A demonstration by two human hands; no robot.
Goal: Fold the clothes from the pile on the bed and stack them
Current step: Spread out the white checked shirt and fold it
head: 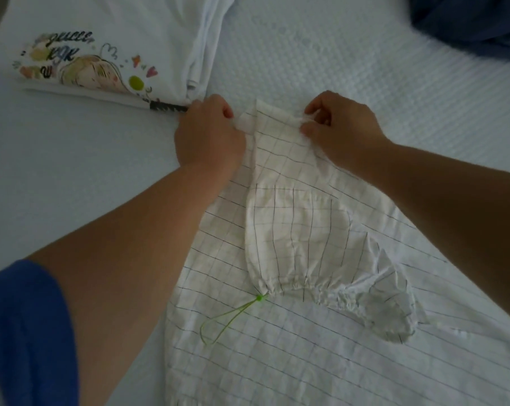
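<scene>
Head view of a garment on a bed. White checked garment (292,332) lies spread on the pale textured bedcover (350,54), filling the frame from the centre to 5 and 6 o'clock. A gathered panel (294,230) of the same checked cloth is laid back over it, its elastic-ruched edge curving toward 5 o'clock. A green drawstring loop (227,320) with a green bead trails from the ruched edge toward 7 o'clock. Left hand (208,133), just left of centre toward 11 o'clock, has its fingers curled and pinches the left top corner of the panel. Right hand (340,124), toward 1 o'clock, pinches the right top corner between thumb and curled fingers; the cloth between the two hands is drawn fairly taut. A stack of folded white clothes (107,42) sits at 10 to 11 o'clock, its top piece bearing a coloured print (81,65); its near edge lies just beside the left hand. Dark blue fabric (467,19) lies at 1 to 2 o'clock, well apart from the garment. A blue sleeve (22,332) shows at 8 o'clock.
</scene>
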